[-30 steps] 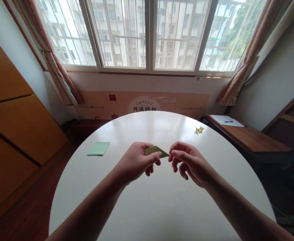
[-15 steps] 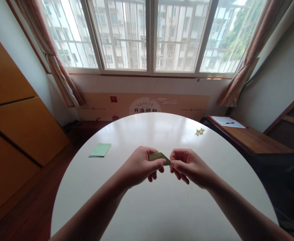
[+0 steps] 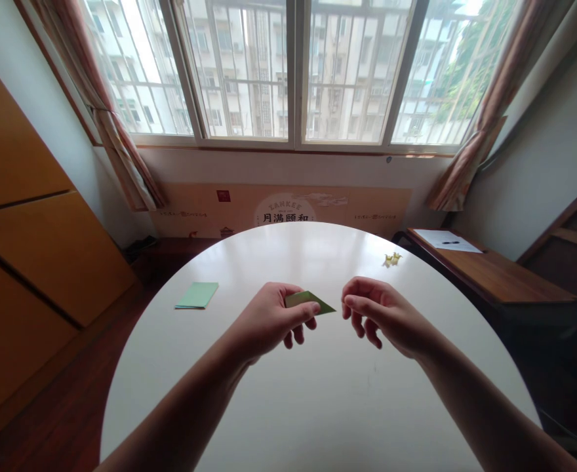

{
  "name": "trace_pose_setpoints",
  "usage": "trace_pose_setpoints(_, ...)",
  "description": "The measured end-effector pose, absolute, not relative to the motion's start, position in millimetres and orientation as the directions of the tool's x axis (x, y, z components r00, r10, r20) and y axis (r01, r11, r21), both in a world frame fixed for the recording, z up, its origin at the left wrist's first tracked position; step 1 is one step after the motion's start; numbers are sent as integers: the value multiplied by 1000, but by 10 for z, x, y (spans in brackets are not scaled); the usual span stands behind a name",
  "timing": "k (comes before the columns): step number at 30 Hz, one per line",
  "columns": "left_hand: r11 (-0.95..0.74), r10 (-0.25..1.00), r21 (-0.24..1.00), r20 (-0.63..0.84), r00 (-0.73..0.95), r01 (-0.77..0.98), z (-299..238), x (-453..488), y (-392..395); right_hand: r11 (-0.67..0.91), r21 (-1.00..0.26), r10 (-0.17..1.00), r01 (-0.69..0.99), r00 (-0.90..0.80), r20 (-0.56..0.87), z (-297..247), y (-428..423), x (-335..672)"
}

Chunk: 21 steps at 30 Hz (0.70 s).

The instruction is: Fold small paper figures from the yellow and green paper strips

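Note:
Between the thumb and fingers of my left hand (image 3: 281, 314) is a folded piece of green origami paper (image 3: 324, 306), held above the table. One end of it tapers to a sharp point that faces right; its other end is partly hidden by the hand. A short gap to the right of that point, my right hand (image 3: 374, 308) hovers with curled, slightly parted fingers and nothing visible in them. The paper and the right hand do not touch.
A round white table (image 3: 313, 406) lies under my hands. On its left is a stack of light green paper squares (image 3: 197, 295); at the far right sit small yellow folded paper figures (image 3: 392, 259). Beyond the right edge, a wooden side table (image 3: 505, 267) bears a white sheet (image 3: 446, 240) with a dark pen.
My right hand has let go of the paper's pointed end and moved slightly right. My left hand has shifted a little left, still gripping the paper.

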State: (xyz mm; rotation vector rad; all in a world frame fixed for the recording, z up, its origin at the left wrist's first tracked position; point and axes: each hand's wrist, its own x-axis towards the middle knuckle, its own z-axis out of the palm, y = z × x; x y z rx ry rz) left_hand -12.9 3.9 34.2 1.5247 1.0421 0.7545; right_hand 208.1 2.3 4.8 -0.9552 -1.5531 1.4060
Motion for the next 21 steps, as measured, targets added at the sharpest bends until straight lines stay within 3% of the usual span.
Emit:
trace_pose_setpoints(6, -70, 911, 970, -33, 411, 234, 272, -125, 51, 188, -977, 916, 98, -376, 139, -6, -33, 1927)
trace_pose_setpoints(16, -106, 925, 962, 2, 379, 253, 224, -129, 103, 165, -986, 954, -37, -249, 169, -76, 0, 1881)
trace_pose_setpoints(21, -232, 917, 902, 77, 392, 365, 185, -126, 107, 253, -949, 957, 188, -190, 218, -99, -26, 1845)
